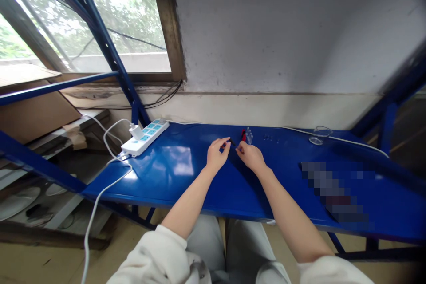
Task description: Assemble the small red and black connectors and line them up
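Over the middle of the blue table, my left hand is closed on a small, thin black piece, its kind too small to make out. Close by on the right, my right hand is closed in a pinch; whatever lies between its fingertips is hidden or too small to name. The fingertips of both hands are near each other but apart. Just behind my right hand are small red pieces and a cluster of clear pieces. Several tiny clear pieces lie farther right.
A white power strip with a plugged-in adapter stands at the table's left, its cable hanging over the edge. A clear round item sits at the back right. A blurred-out object lies front right. Blue frame posts rise beside the window.
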Demonstrator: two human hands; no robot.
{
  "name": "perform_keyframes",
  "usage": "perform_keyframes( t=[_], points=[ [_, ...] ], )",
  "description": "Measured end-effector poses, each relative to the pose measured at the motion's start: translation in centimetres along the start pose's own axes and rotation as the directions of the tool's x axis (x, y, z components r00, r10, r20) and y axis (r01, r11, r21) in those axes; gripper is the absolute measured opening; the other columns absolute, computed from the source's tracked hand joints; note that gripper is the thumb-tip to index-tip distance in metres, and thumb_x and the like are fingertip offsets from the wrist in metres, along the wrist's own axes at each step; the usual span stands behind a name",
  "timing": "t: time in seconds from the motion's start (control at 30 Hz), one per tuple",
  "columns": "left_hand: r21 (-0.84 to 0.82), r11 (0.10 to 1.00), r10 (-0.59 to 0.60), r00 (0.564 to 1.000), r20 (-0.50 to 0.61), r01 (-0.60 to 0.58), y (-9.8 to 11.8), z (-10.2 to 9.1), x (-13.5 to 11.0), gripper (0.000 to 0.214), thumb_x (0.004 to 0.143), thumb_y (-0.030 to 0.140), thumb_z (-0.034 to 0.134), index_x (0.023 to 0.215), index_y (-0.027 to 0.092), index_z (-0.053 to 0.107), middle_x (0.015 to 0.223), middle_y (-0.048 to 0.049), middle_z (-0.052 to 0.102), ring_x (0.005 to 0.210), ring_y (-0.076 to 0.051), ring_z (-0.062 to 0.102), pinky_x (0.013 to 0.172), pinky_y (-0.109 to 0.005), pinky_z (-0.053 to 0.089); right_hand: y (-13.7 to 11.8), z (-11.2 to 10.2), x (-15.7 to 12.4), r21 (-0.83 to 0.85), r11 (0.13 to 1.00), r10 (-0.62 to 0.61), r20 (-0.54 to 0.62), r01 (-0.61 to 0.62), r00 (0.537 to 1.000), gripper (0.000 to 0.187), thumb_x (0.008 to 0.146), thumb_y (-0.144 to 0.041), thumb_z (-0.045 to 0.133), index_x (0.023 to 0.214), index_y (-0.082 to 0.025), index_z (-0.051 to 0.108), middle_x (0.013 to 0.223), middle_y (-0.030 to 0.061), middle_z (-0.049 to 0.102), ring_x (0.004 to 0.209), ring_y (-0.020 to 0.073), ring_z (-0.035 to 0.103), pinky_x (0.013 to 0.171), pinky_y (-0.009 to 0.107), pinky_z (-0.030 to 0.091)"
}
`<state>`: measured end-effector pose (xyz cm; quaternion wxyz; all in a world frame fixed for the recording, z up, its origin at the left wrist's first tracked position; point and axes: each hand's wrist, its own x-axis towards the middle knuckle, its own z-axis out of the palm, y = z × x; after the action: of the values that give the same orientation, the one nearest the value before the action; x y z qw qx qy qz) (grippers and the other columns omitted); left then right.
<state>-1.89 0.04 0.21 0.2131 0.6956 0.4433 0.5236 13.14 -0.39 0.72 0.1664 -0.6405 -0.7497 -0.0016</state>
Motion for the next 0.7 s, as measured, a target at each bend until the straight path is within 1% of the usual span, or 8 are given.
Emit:
perform_keyframes(
  t=[0.07, 0.13, 0.27, 0.33, 0.4, 0.57, 0.7],
  points=[
    [0.019, 0.999, 0.025, 0.998, 0.054, -0.026, -0.04, 0.14, -0.11, 0.028, 0.081, 0.032, 0.047, 0.104, 0.023, 0.060, 0.083, -0.0036, 0.061, 0.067, -0.011, 0.054, 0.067, -0.025, 0.048, -0.11, -0.13, -0.04, 0.008, 1.000, 0.015, -0.012, -0.014, 1.000, 0.014, 0.082, -0.032, 0.042, 0.085, -0.021, 0.051, 0.067, 0.0019, 0.061, 0.058, 0.0141, 0.055, 0.048, 0.021, 0.024],
    [-0.017, 1.000, 0.020, 0.998, 0.053, -0.019, -0.17, 0.31, -0.08, 0.029, 0.080, 0.032, 0.048, 0.104, 0.023, 0.060, 0.083, -0.0031, 0.060, 0.067, -0.010, 0.054, 0.067, -0.025, 0.049, -0.15, -0.22, -0.07, 0.023, 0.999, 0.024, -0.030, -0.023, 0.999, 0.016, 0.083, -0.033, 0.042, 0.085, -0.021, 0.053, 0.066, 0.0016, 0.061, 0.058, 0.0141, 0.056, 0.048, 0.021, 0.025],
    [-0.199, 0.977, -0.079, 0.997, 0.009, 0.079, -0.42, 0.48, 0.24, 0.029, 0.075, 0.038, 0.054, 0.093, 0.017, 0.063, 0.078, -0.0033, 0.059, 0.061, -0.009, 0.052, 0.058, -0.024, 0.051, -0.07, -0.19, -0.08, 0.060, 0.998, -0.013, -0.091, 0.018, 0.996, 0.019, 0.083, -0.035, 0.042, 0.089, -0.022, 0.055, 0.068, 0.0017, 0.062, 0.061, 0.0147, 0.056, 0.051, 0.021, 0.028],
    [-0.284, 0.951, -0.126, 0.992, 0.010, 0.123, -0.50, 0.45, 0.40, 0.030, 0.072, 0.039, 0.056, 0.087, 0.015, 0.063, 0.075, -0.0035, 0.058, 0.059, -0.008, 0.051, 0.054, -0.024, 0.052, -0.01, -0.11, -0.05, 0.074, 0.997, -0.031, -0.110, 0.039, 0.993, 0.021, 0.083, -0.034, 0.042, 0.091, -0.022, 0.057, 0.069, 0.0021, 0.063, 0.062, 0.0150, 0.057, 0.052, 0.021, 0.029],
    [-0.333, 0.932, -0.145, 0.989, 0.020, 0.143, -0.57, 0.39, 0.47, 0.029, 0.071, 0.039, 0.057, 0.085, 0.013, 0.063, 0.074, -0.0035, 0.058, 0.058, -0.008, 0.051, 0.052, -0.023, 0.052, 0.01, -0.05, -0.04, 0.083, 0.995, -0.044, -0.114, 0.054, 0.993, 0.022, 0.083, -0.034, 0.042, 0.091, -0.022, 0.058, 0.071, 0.0025, 0.064, 0.064, 0.0152, 0.058, 0.054, 0.022, 0.030],
    [-0.349, 0.924, -0.153, 0.987, 0.041, 0.158, -0.63, 0.44, 0.41, 0.028, 0.071, 0.037, 0.058, 0.085, 0.013, 0.060, 0.072, -0.0027, 0.057, 0.057, -0.008, 0.052, 0.054, -0.023, 0.052, -0.32, 0.06, -0.24, 0.102, 0.991, -0.076, -0.089, 0.085, 0.993, 0.023, 0.084, -0.034, 0.040, 0.090, -0.021, 0.058, 0.074, 0.0033, 0.064, 0.066, 0.0149, 0.058, 0.055, 0.021, 0.031],
    [-0.353, 0.923, -0.162, 0.987, 0.010, 0.155, -0.53, 0.62, 0.42, 0.028, 0.071, 0.036, 0.058, 0.089, 0.014, 0.057, 0.071, -0.0014, 0.055, 0.058, -0.007, 0.052, 0.052, -0.020, 0.050, -0.95, 0.12, -0.43, 0.169, 0.980, -0.086, -0.128, 0.108, 0.988, 0.023, 0.083, -0.036, 0.040, 0.087, -0.021, 0.057, 0.067, 0.0011, 0.061, 0.060, 0.0136, 0.056, 0.052, 0.021, 0.030]
  ],
)
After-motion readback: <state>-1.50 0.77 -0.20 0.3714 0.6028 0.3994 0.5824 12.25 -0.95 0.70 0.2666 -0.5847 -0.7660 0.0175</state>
